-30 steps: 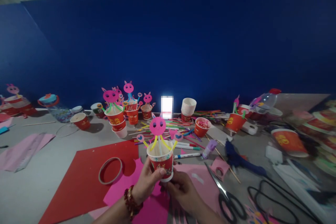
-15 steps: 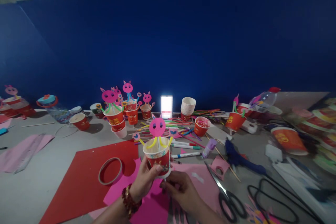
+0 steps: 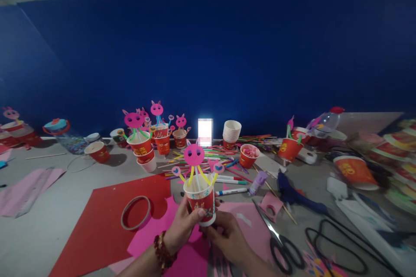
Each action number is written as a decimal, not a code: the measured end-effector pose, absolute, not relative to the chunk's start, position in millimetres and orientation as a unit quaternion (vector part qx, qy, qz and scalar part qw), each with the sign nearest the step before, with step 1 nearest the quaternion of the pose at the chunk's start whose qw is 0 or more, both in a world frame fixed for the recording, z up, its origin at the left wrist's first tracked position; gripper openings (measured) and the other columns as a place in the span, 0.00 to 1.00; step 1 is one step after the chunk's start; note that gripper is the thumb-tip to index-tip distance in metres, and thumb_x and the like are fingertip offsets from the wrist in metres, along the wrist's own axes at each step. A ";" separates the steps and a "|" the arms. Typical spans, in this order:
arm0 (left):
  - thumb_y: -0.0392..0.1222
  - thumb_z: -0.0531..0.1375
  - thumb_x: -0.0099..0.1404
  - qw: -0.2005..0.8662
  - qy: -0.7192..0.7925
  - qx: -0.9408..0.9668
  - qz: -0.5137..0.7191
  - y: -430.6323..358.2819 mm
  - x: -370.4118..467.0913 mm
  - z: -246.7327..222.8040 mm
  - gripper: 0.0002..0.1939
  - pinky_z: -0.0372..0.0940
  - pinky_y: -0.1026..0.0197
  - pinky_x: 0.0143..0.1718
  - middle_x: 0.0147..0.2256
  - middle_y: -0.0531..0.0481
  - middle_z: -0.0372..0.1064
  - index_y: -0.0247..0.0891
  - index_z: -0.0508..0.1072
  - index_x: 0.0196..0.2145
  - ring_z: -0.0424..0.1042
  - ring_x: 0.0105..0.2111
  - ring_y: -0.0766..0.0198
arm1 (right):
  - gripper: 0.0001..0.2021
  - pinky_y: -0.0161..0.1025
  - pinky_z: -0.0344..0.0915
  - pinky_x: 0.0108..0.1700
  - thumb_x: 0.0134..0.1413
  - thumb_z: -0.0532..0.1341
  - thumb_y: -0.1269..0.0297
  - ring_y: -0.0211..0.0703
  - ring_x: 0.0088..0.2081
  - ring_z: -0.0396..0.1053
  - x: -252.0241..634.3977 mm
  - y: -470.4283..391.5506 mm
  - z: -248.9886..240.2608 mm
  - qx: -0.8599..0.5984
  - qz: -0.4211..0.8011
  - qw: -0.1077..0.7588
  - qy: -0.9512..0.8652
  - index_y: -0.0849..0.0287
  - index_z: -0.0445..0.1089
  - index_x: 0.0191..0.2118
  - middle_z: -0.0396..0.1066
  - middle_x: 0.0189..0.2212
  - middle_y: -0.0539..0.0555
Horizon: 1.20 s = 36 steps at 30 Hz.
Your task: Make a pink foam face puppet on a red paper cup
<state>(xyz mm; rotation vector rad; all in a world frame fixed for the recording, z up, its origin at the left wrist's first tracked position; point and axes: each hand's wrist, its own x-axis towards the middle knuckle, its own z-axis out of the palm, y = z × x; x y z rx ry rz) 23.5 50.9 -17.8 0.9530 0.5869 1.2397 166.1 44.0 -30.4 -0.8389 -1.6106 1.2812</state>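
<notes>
A red paper cup (image 3: 202,207) with a white rim is gripped by my left hand (image 3: 186,220), its fingers wrapped round the lower side. Out of it rises a pink paper figure (image 3: 194,154) with cut-out ears and yellow pipe-cleaner limbs ending in round pink paws. A thin pale stick (image 3: 197,183) runs from the figure's head down into the cup. Right under the cup's base, my right hand (image 3: 224,229) is closed in a pinch on the stick's lower end, mostly hidden by the fingers.
Scissors (image 3: 276,236), a blue glue gun (image 3: 300,194) and its cord lie to the right. Red card (image 3: 100,216) and a tape roll (image 3: 135,212) are on the left. Markers, pipe cleaners and similar cup puppets (image 3: 139,140) stand behind.
The pink figure has risen higher out of the cup, and its yellow limbs hang straighter. My right hand is closer to the cup's base; the cup has shifted slightly right and down.
</notes>
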 end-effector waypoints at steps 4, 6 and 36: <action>0.52 0.69 0.56 0.659 0.272 0.426 0.557 52.2 22.8 -16.8 0.24 0.70 0.57 0.38 0.38 0.43 0.78 0.38 0.74 0.46 0.76 0.35 0.56 | 0.19 0.34 0.59 0.26 0.58 0.61 0.51 0.38 0.22 0.63 165.9 44.6 -28.2 -0.348 0.514 0.446 -0.644 0.60 0.73 0.24 0.68 0.18 0.49; 0.52 0.70 0.56 0.655 0.272 0.426 0.562 52.6 22.8 -17.7 0.24 0.70 0.57 0.39 0.38 0.44 0.78 0.37 0.73 0.46 0.76 0.35 0.56 | 0.18 0.33 0.58 0.25 0.57 0.61 0.53 0.38 0.22 0.61 165.9 45.2 -27.7 -0.352 0.507 0.451 -0.645 0.60 0.72 0.23 0.66 0.18 0.48; 0.49 0.69 0.58 0.653 0.265 0.429 0.565 54.3 22.1 -24.5 0.22 0.70 0.56 0.41 0.40 0.42 0.78 0.37 0.73 0.48 0.77 0.40 0.54 | 0.18 0.33 0.49 0.25 0.56 0.61 0.57 0.35 0.23 0.50 164.5 45.8 -28.7 -0.381 0.469 0.459 -0.652 0.60 0.63 0.20 0.53 0.18 0.45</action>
